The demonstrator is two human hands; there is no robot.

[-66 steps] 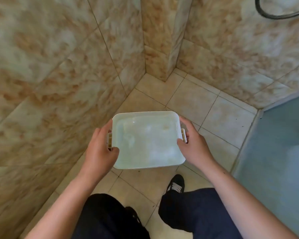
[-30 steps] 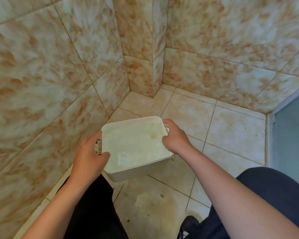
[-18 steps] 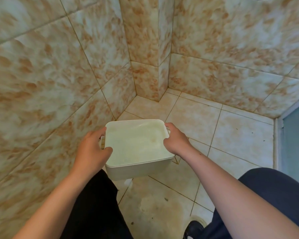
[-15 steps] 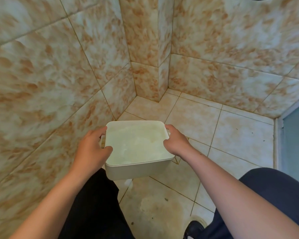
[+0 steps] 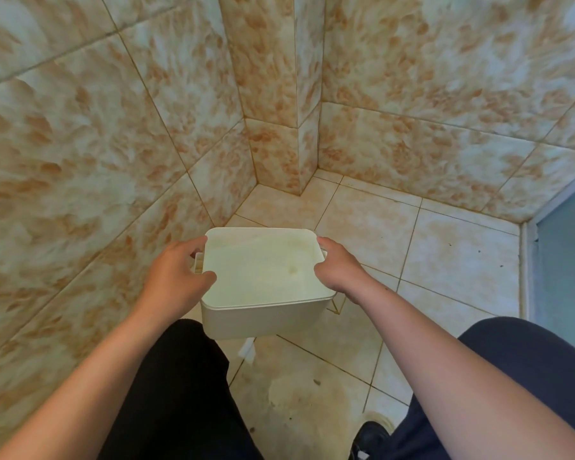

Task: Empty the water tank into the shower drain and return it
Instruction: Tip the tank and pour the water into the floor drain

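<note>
The water tank (image 5: 262,270) is a plain creamy white, with a slightly greyer off-white on its near side wall. The wall tiles (image 5: 80,144) are pale cream mottled with orange-brown blotches like marble, and the floor tiles (image 5: 455,254) are a lighter beige with faint tan clouding, brownish grout lines and a darker stained patch. The trousers (image 5: 180,410) are black, the shoe (image 5: 372,436) black, and the door panel (image 5: 564,267) is a flat pale blue-grey.

water tank (image 5: 262,313): white matt plastic, smooth | wall tiles (image 5: 80,134): glossy marbled ceramic | floor tiles (image 5: 452,254): glazed, stained, speckled | trousers (image 5: 180,410): dark matt cloth
</note>
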